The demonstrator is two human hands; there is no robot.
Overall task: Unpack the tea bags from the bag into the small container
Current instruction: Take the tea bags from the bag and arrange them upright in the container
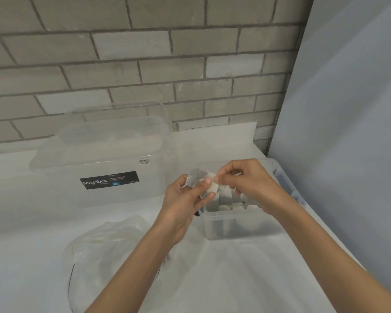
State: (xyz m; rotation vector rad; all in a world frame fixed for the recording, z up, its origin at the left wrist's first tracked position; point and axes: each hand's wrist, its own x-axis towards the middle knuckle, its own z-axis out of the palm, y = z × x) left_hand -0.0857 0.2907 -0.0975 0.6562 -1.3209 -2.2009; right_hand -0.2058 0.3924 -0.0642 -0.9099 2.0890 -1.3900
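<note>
A small clear plastic container (pixel 239 224) stands on the white counter at centre right, with several tea bags (pixel 226 201) inside it. Just above its left rim my left hand (pixel 185 202) grips a tea bag in a clear wrapper (pixel 202 180). My right hand (pixel 248 184) pinches the right end of that same tea bag with thumb and forefinger. A crumpled clear plastic bag (pixel 106 251) lies on the counter to the lower left of my hands; I cannot tell what it holds.
A large clear storage box (pixel 104 177) labelled Megabox, lid on, stands at the back left against a brick wall. A clear lid (pixel 289 184) lies behind the small container. A pale blue-grey panel (pixel 348 132) rises along the right side of the counter.
</note>
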